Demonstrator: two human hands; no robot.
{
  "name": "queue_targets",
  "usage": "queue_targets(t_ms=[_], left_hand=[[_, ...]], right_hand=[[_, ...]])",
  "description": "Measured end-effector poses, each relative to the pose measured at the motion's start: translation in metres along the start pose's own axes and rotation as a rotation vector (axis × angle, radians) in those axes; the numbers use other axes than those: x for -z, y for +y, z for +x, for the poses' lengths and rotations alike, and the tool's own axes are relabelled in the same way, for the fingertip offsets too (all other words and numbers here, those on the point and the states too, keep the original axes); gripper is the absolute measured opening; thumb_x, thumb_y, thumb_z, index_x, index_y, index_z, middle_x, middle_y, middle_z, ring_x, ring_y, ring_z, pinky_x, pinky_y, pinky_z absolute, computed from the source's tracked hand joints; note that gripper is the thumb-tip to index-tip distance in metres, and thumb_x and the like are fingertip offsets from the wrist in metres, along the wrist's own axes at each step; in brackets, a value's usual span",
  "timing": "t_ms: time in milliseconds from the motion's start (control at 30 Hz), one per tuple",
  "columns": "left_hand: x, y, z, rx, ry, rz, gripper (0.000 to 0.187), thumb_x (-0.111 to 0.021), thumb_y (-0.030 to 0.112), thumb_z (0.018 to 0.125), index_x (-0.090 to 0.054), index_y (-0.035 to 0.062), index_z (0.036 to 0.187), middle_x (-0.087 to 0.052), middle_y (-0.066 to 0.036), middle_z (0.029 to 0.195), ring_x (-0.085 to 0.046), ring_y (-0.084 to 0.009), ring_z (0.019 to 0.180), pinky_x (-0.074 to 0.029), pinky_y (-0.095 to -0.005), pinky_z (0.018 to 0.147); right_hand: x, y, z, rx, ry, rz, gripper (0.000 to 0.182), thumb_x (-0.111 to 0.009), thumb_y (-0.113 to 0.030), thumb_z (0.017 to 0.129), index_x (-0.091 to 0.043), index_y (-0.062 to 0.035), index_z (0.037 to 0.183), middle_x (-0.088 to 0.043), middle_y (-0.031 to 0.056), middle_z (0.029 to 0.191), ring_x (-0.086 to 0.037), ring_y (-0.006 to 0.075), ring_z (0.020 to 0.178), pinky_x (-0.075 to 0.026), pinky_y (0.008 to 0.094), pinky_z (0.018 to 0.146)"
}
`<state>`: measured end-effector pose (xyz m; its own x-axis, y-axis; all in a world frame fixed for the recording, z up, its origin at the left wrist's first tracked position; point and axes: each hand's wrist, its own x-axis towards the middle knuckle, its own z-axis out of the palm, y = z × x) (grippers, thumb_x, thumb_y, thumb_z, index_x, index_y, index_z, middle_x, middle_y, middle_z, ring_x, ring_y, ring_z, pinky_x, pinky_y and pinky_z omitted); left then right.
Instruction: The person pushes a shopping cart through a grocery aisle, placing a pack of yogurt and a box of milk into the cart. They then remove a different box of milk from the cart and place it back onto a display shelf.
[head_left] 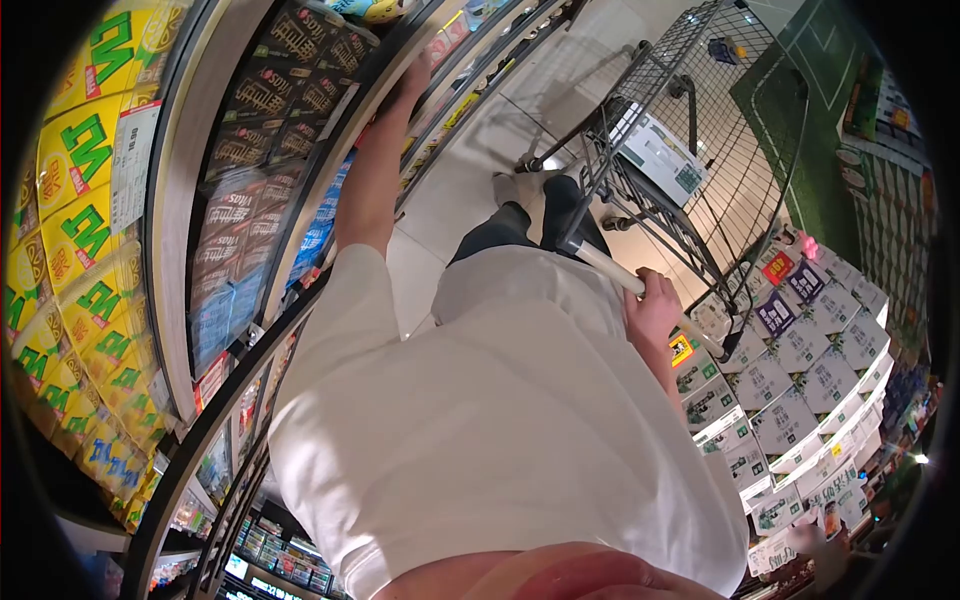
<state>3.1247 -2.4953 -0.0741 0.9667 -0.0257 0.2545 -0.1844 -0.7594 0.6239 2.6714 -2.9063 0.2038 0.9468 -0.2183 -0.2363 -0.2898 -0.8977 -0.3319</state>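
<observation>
My left arm stretches out to the shelves on the left, and my left hand [413, 78] is at a shelf's front edge [385, 75], by a pink pack [447, 38]. Its fingers are mostly hidden there, so I cannot tell whether they hold anything. My right hand [655, 305] is wrapped round the pale handle [608, 265] of a shopping cart [705, 225]. Inside the wire cart lies a white box [660, 153] with green print, and a small dark and yellow item [727, 50] shows near its far end.
Yellow VLT drink packs [90, 235] and dark brown Vitasoy packs [265, 130] fill the shelves at left. White printed cartons [800, 380] are stacked to the right, behind the cart handle. Pale floor tiles [440, 240] lie around my feet.
</observation>
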Motion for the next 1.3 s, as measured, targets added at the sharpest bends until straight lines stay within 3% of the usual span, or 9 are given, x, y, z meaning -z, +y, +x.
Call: queue_targets(t_ms=[167,267,900,1000,1133,1167,1200,1233,1300], left_hand=[[0.013,0.029,0.0,0.086,-0.015,-0.032,0.041,-0.061,0.034,0.106,-0.068,-0.0015,0.126,-0.071,-0.027,0.122,-0.066,-0.0459,0.117,-0.051,-0.0479,0.099],[0.031,0.05,0.003,0.259,-0.169,-0.194,0.071,-0.069,0.048,0.1,-0.052,-0.0036,0.146,-0.059,-0.032,0.142,-0.058,-0.0466,0.133,-0.048,-0.0475,0.107],[0.024,0.004,-0.009,0.174,-0.275,-0.202,0.093,-0.075,0.058,0.094,-0.038,0.0035,0.16,-0.048,-0.025,0.157,-0.05,-0.0424,0.143,-0.043,-0.0509,0.112],[0.016,0.003,-0.013,0.113,-0.079,-0.305,0.083,-0.076,0.061,0.09,-0.058,-0.0006,0.143,-0.063,-0.031,0.139,-0.061,-0.0465,0.129,-0.047,-0.049,0.106],[0.011,-0.011,-0.008,0.01,-0.154,-0.122,0.077,-0.076,0.048,0.094,-0.049,0.0013,0.149,-0.062,-0.028,0.141,-0.061,-0.0418,0.131,-0.047,-0.0467,0.107],[0.009,-0.013,-0.011,0.096,-0.231,-0.036,0.07,-0.076,0.046,0.093,-0.054,0.0005,0.142,-0.068,-0.027,0.128,-0.066,-0.0428,0.121,-0.051,-0.0457,0.102],[0.017,0.007,-0.019,0.043,-0.159,-0.054,0.067,-0.076,0.047,0.093,-0.056,0.0009,0.137,-0.072,-0.024,0.12,-0.069,-0.0428,0.114,-0.052,-0.0474,0.098],[0.031,0.029,-0.025,0.085,-0.249,-0.147,0.069,-0.076,0.049,0.093,-0.056,0.0011,0.138,-0.072,-0.025,0.116,-0.07,-0.042,0.112,-0.053,-0.0492,0.096],[0.049,0.075,-0.043,0.083,-0.27,-0.223,0.068,-0.072,0.047,0.097,-0.052,0.001,0.143,-0.067,-0.024,0.126,-0.064,-0.0396,0.119,-0.049,-0.0476,0.102]], right_hand=[[-0.002,-0.001,0.002,-0.002,0.006,-0.005,0.025,-0.077,-0.019,0.083,-0.072,-0.0099,0.106,-0.073,0.0082,0.093,-0.069,0.0303,0.089,-0.055,0.0443,0.08],[-0.002,-0.001,0.003,-0.021,0.006,-0.001,0.026,-0.078,-0.019,0.082,-0.072,-0.0097,0.106,-0.072,0.0077,0.093,-0.068,0.0303,0.09,-0.054,0.044,0.082],[-0.009,-0.014,0.031,0.087,0.169,-0.038,0.024,-0.079,-0.018,0.082,-0.071,-0.0105,0.103,-0.069,0.0068,0.087,-0.067,0.0297,0.084,-0.052,0.0436,0.075],[-0.011,-0.01,0.038,0.1,0.208,-0.07,0.023,-0.079,-0.019,0.083,-0.071,-0.0107,0.103,-0.069,0.0067,0.086,-0.067,0.0294,0.083,-0.052,0.0437,0.074],[-0.014,-0.006,0.047,0.124,0.26,-0.096,0.023,-0.08,-0.02,0.082,-0.07,-0.0108,0.101,-0.068,0.0068,0.085,-0.066,0.0295,0.081,-0.052,0.0438,0.072],[-0.015,-0.003,0.049,0.133,0.279,-0.091,0.023,-0.08,-0.02,0.081,-0.069,-0.0109,0.099,-0.067,0.0071,0.085,-0.066,0.0299,0.081,-0.052,0.0439,0.072],[-0.016,-0.001,0.052,0.128,0.289,-0.091,0.023,-0.08,-0.02,0.08,-0.069,-0.0111,0.098,-0.067,0.0075,0.085,-0.066,0.03,0.08,-0.052,0.0439,0.072],[-0.017,0.001,0.055,0.124,0.3,-0.091,0.023,-0.08,-0.019,0.08,-0.069,-0.0112,0.097,-0.067,0.0078,0.084,-0.066,0.0302,0.08,-0.052,0.0439,0.071],[-0.012,-0.007,0.058,0.109,0.304,-0.085,0.023,-0.08,-0.019,0.079,-0.068,-0.0113,0.097,-0.066,0.0077,0.082,-0.066,0.03,0.078,-0.052,0.0438,0.07]])
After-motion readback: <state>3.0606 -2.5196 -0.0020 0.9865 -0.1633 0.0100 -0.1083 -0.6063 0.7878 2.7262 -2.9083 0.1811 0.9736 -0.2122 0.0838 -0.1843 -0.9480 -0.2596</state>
